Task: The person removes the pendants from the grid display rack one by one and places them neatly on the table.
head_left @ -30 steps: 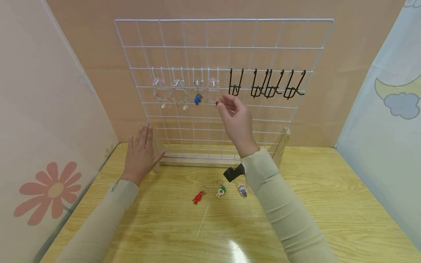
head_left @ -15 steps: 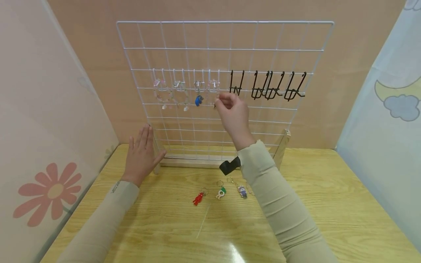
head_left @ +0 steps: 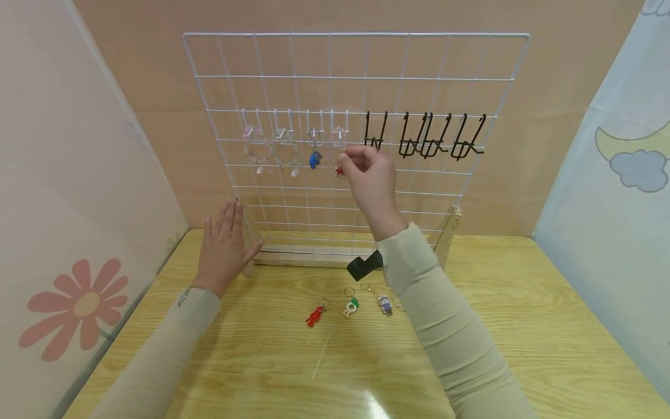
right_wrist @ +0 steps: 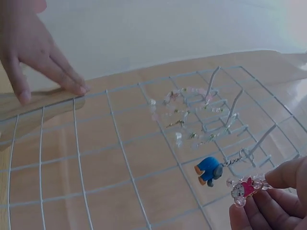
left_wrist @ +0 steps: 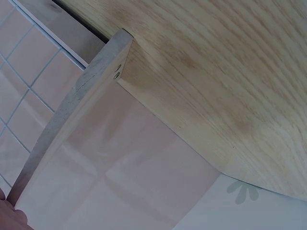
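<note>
My right hand (head_left: 374, 183) is at the white wire grid rack (head_left: 335, 77), thumb and fingers pinching the lower end of a clear-pink beaded bracelet (head_left: 339, 135). Its upper loop hangs at the fourth white hook. In the right wrist view, a small charm with a pink-red body (right_wrist: 247, 188) shows at the fingertips. Just left of it hangs a blue figure keychain (right_wrist: 209, 170). My left hand (head_left: 222, 250) lies with straight fingers against the rack's wooden side support (left_wrist: 72, 105), at the left end.
Two more beaded bracelets (head_left: 285, 139) hang further left. Several black hooks (head_left: 410, 142) line the right side of the same row. On the table lie a red figure keychain (head_left: 314, 316), a green-and-white keychain (head_left: 351, 306) and a purple-grey figure keychain (head_left: 385, 305).
My right hand has shifted slightly left, and its fingertips have closed on the bracelet's lower end. The charm has turned and moved a little left. The left hand has stayed in place.
</note>
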`<state>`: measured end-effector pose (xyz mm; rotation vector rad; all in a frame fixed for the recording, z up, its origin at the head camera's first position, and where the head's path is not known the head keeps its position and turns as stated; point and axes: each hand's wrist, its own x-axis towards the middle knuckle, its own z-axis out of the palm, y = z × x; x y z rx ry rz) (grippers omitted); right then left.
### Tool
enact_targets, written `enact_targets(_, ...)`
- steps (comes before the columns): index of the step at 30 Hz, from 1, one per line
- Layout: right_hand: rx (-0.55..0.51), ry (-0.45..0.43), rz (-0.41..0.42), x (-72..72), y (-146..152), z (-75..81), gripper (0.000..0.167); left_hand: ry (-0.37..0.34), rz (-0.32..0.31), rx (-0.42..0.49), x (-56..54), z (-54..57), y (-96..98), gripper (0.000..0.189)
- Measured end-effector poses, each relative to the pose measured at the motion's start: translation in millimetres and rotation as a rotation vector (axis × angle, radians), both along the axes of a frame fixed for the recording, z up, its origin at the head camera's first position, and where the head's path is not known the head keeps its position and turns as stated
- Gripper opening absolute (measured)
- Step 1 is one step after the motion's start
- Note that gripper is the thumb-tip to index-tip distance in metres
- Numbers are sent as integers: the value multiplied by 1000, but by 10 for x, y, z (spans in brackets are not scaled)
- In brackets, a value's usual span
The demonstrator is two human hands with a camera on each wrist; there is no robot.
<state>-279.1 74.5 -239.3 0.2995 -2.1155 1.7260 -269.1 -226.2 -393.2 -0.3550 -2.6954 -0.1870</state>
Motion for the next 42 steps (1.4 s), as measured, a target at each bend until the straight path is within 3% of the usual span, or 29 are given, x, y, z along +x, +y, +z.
enact_targets(12, -161, -39, 90, 196, -30, 98, 22, 10, 0, -9, 0, -13, -10, 97)
enact_targets(22, -167, -12, 150, 331, -47, 242, 19, 17, 2, -1, 0, 2, -1, 98)
enact_targets(26, -169, -46, 174, 388, -61, 263, 17, 5, -3, 16, -1, -4, -2, 98)
enact_targets(36, -82, -84, 273, 464, -95, 80, 15, 9, -7, 7, -6, -13, -6, 98)
enact_targets(42, 78, -117, 333, 467, -104, -100, 16, 12, -10, 9, -11, -8, -12, 97)
